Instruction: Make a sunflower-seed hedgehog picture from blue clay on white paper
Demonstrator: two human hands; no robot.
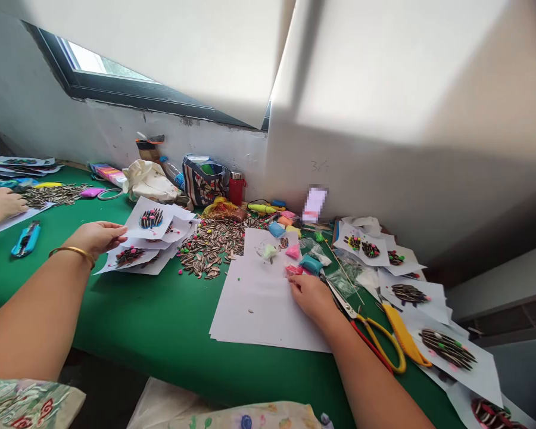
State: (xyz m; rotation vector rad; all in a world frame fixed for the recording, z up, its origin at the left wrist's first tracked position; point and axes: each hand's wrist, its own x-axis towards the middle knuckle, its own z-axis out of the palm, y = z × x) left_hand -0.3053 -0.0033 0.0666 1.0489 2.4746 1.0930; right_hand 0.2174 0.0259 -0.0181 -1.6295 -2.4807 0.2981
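My left hand [99, 238] pinches the edge of a white paper card [136, 221] decorated with a hedgehog shape of striped sunflower seeds. More such cards lie under it in a loose stack. My right hand [311, 296] rests over a stack of white paper [254, 304], its fingers closed at a small red-pink packet of modelling clay [293, 271]. Around that packet lie a teal clay packet [310, 264], a pink lump [292, 251] and a pale green one [268, 252]. A heap of sunflower seeds [212, 241] spreads between my hands.
Yellow-handled scissors [379, 333] and a yellow cutter [404, 335] lie beside my right forearm. Finished seed cards [446, 348] line the right side. A blue cutter [25, 239] and another person's hand [2, 208] are at left. A red flask [236, 189] stands behind.
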